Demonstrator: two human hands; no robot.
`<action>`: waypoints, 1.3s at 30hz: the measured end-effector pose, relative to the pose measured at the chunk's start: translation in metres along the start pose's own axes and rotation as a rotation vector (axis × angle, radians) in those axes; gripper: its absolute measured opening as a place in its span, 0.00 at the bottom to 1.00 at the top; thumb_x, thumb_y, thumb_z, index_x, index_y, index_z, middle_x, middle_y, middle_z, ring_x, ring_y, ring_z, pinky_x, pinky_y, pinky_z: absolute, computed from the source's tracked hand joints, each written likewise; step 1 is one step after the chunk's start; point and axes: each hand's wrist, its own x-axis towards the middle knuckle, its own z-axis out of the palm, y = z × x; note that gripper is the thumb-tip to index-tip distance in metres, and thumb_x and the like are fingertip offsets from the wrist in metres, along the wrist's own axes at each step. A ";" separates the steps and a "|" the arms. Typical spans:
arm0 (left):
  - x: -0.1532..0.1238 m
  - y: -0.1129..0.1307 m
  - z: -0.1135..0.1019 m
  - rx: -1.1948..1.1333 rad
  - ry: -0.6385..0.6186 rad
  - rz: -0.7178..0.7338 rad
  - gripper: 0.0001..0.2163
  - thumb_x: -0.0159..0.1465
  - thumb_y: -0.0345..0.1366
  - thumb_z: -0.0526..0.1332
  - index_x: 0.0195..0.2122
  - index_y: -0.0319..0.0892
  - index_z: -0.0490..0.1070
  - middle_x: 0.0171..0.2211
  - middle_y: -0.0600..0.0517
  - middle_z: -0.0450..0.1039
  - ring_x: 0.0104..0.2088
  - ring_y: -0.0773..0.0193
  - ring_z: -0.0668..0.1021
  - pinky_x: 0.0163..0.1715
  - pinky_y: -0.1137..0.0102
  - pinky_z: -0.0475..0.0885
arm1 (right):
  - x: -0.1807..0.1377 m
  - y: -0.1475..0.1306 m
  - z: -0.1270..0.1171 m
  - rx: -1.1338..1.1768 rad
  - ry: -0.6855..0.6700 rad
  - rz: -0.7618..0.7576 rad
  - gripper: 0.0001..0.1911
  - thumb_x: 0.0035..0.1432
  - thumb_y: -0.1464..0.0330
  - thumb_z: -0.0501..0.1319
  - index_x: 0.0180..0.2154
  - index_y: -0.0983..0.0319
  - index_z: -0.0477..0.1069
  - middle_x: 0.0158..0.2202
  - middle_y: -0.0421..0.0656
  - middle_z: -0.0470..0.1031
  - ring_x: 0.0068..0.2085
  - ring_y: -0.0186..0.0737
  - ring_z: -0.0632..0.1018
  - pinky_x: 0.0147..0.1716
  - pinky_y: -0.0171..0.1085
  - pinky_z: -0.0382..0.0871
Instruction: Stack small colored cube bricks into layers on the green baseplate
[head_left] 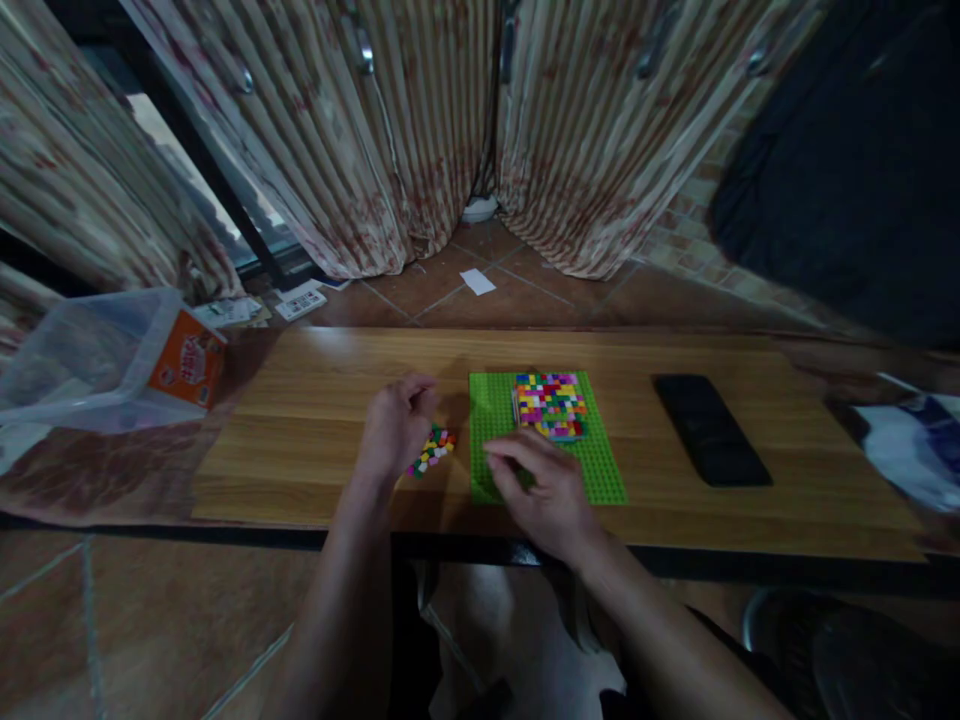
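Observation:
A green studded baseplate [600, 470] lies on the wooden table [300, 400]. On its far half sits a block of small multicoloured bricks [550, 404]. My left hand [396, 425] rests curled on the table just left of the plate, beside a small strip of multicoloured bricks [433, 450]. Whether the fingers grip that strip is unclear. My right hand [541, 487] lies over the near left part of the baseplate with its fingers pinched together; anything between them is hidden.
A black phone [709, 428] lies right of the plate. A clear plastic bin [90, 355] with an orange box [186, 358] stands at the left. White and blue cloth [911, 445] sits at the table's right end. Curtains [420, 130] hang behind.

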 end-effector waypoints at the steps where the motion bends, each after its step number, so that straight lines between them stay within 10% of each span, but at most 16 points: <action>1: 0.000 -0.001 -0.001 0.015 0.008 -0.003 0.11 0.61 0.34 0.57 0.40 0.39 0.76 0.37 0.46 0.80 0.38 0.58 0.81 0.42 0.65 0.73 | -0.002 -0.001 0.008 -0.028 -0.079 -0.022 0.12 0.63 0.74 0.55 0.41 0.58 0.75 0.35 0.43 0.77 0.38 0.39 0.78 0.39 0.38 0.72; 19: -0.005 -0.002 -0.008 0.091 0.001 0.032 0.09 0.61 0.32 0.57 0.39 0.39 0.75 0.36 0.46 0.80 0.37 0.59 0.80 0.41 0.66 0.74 | 0.022 0.010 0.060 -0.537 -0.365 0.189 0.16 0.68 0.70 0.50 0.47 0.59 0.75 0.46 0.48 0.75 0.45 0.45 0.76 0.42 0.38 0.70; 33: -0.006 0.002 -0.008 0.128 -0.035 0.047 0.09 0.62 0.35 0.56 0.37 0.40 0.75 0.35 0.47 0.80 0.36 0.59 0.80 0.40 0.65 0.74 | 0.014 0.003 0.027 -0.053 -0.002 0.119 0.08 0.60 0.72 0.58 0.36 0.61 0.76 0.32 0.43 0.79 0.31 0.37 0.78 0.33 0.35 0.71; 39: -0.006 0.007 0.000 0.128 -0.084 0.031 0.10 0.62 0.37 0.55 0.37 0.42 0.75 0.32 0.49 0.79 0.34 0.59 0.80 0.37 0.67 0.73 | 0.005 0.005 -0.016 0.014 0.103 0.161 0.11 0.63 0.69 0.57 0.44 0.57 0.77 0.40 0.42 0.82 0.42 0.39 0.81 0.43 0.39 0.74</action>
